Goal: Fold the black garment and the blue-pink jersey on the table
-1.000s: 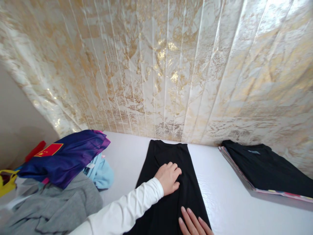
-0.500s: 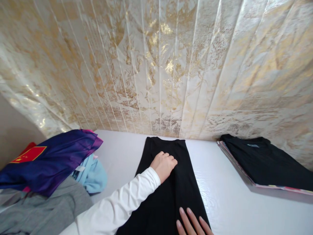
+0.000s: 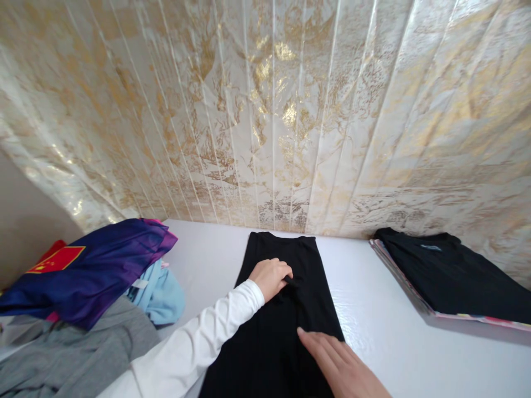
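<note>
A black garment point(image 3: 265, 342) lies lengthwise on the white table, narrower at its far end and running out of view at the bottom. My left hand point(image 3: 271, 277), in a white sleeve, is closed on a pinch of its cloth near the upper middle. A small fold of black fabric stands up by those fingertips. Lower down, my right hand point(image 3: 342, 362) rests on the garment's right side with its fingers stretched out, some of them partly hidden.
On the left is a loose heap: a purple-blue garment point(image 3: 95, 271) with a red patch, a light blue cloth point(image 3: 164, 296) and a grey garment point(image 3: 91, 354). Folded clothes topped by a black shirt point(image 3: 448, 271) lie on the right. Behind the table point(image 3: 385, 354) hangs a gold-patterned curtain point(image 3: 265, 121).
My left hand has shifted slightly left and toward me, raising a small fold in the cloth. My right hand has come up from the bottom edge further onto the garment.
</note>
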Available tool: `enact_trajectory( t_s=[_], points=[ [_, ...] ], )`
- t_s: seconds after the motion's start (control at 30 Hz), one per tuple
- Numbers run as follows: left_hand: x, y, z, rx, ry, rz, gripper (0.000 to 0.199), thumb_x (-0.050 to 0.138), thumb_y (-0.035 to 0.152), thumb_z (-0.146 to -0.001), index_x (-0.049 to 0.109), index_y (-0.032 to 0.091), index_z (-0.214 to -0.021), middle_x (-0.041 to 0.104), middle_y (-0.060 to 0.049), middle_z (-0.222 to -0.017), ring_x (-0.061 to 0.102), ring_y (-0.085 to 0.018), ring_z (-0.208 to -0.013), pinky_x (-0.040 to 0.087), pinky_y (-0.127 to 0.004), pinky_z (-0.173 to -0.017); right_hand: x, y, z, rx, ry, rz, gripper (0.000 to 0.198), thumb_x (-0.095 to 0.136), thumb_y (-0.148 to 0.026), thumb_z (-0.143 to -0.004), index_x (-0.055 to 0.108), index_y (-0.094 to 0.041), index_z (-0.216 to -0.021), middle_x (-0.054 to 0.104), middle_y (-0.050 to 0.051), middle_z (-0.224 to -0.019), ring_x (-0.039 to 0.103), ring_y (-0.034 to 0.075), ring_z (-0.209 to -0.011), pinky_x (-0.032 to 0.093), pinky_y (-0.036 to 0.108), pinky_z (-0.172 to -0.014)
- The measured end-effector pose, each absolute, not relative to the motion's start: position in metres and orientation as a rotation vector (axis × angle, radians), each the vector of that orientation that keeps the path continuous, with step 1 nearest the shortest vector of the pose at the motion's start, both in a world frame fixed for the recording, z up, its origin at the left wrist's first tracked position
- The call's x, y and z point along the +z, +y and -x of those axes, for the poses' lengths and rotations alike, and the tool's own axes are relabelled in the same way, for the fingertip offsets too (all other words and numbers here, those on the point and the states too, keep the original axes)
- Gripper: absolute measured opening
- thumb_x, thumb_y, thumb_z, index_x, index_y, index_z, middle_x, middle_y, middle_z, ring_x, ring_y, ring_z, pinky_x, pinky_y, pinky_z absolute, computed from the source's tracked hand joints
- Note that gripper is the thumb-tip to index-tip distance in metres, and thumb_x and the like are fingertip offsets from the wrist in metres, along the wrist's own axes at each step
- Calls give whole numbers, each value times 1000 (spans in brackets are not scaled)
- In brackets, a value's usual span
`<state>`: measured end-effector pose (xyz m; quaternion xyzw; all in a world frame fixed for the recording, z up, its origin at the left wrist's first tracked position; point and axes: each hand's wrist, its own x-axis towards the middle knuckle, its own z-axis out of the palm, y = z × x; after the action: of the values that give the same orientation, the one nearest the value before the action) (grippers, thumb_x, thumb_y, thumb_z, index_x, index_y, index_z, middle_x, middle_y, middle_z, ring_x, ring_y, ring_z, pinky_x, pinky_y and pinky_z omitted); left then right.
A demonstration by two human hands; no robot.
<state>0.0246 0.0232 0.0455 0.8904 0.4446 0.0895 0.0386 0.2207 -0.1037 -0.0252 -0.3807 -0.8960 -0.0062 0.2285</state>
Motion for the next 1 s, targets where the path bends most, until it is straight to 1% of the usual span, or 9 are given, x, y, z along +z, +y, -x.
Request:
enact_trajectory(
  t_s=[0.1,0.17,0.33,0.43,0.53,0.63,0.83,0.93,1.0],
  points=[
    [48,29,-28,358,1493,-2639,2,62,23,-84,63,22,-85,65,1,-91,58,-17,-90,42,-25,-72,22,-56,-201,178,-2330,1272,47,47,-24,-85,42,-18,-131,61,12,-115,61,24,-99,51,35,-83],
    [48,30,-29,401,1587,-2566,5,62,26,-83,62,21,-84,64,0,-89,60,-18,-86,42,-25,-68,41,-23,-182,216,-2260,1372,41,53,-18,-77,51,-15,-118,61,13,-109,59,27,-98,48,38,-83],
    [48,21,-15,433,1734,-2399,11,58,32,-86,57,21,-86,61,3,-73,60,-15,-69,40,-24,-59,33,27,-163,543,-2049,1539,22,54,-14,-70,60,-20,-90,65,6,-82,62,27,-80,45,38,-73],
    [46,7,0,438,1674,-2422,13,65,33,-82,58,22,-86,61,2,-83,57,-17,-82,41,-26,-69,17,35,-174,686,-1896,1525,23,47,-16,-73,60,-23,-91,63,2,-74,61,21,-71,45,33,-68],
    [40,-5,7,418,1564,-2474,22,75,32,-71,62,23,-86,59,1,-91,52,-20,-90,40,-30,-77,7,38,-188,879,-1680,1516,31,40,-21,-73,57,-23,-99,60,-2,-67,55,15,-51,44,26,-50],
    [33,-12,4,449,1556,-2472,17,73,28,-74,62,21,-84,57,-1,-91,49,-22,-92,37,-34,-79,1,40,-197,1010,-1462,1482,39,37,-25,-69,54,-21,-104,60,-2,-72,52,14,-47,40,24,-40],
    [26,-17,-6,520,1474,-2451,11,67,15,-76,59,20,-81,56,1,-93,48,-19,-94,35,-33,-84,-2,36,-201,1101,-1228,1380,51,38,-22,-61,50,-19,-110,62,0,-77,56,14,-57,42,23,-45],
    [27,-15,-4,525,1440,-2401,7,66,18,-78,61,22,-81,59,2,-94,50,-18,-94,36,-32,-85,4,31,-195,1113,-1323,1229,47,42,-19,-62,51,-20,-108,66,2,-90,62,16,-76,49,27,-64],
    [29,-10,-1,520,1436,-2349,3,64,23,-81,62,24,-82,61,3,-93,53,-17,-94,38,-30,-84,10,26,-188,1140,-1513,1121,41,48,-19,-67,53,-20,-108,67,3,-95,62,18,-90,48,31,-79]
  ],
)
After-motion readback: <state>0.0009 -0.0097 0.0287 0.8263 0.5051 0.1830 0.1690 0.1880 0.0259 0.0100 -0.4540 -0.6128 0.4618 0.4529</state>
